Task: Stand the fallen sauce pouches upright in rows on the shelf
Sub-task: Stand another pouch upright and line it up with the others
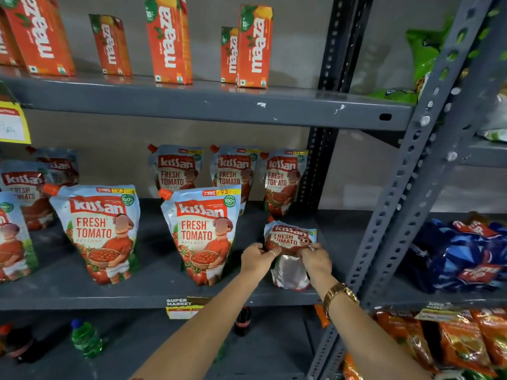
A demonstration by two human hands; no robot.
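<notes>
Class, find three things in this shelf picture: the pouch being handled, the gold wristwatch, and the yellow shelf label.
pouch being handled (288, 238), head view, on its printed front.
gold wristwatch (338, 294), head view, on the band.
yellow shelf label (182, 308), head view, on its face.

Orange Maaza juice cartons stand upright along the upper shelf board. A yellow price tag hangs at its left end. Green snack bags sit beyond the perforated grey upright, blue snack packets lower right, orange packets beneath. A green-capped bottle lies on the bottom shelf
</notes>
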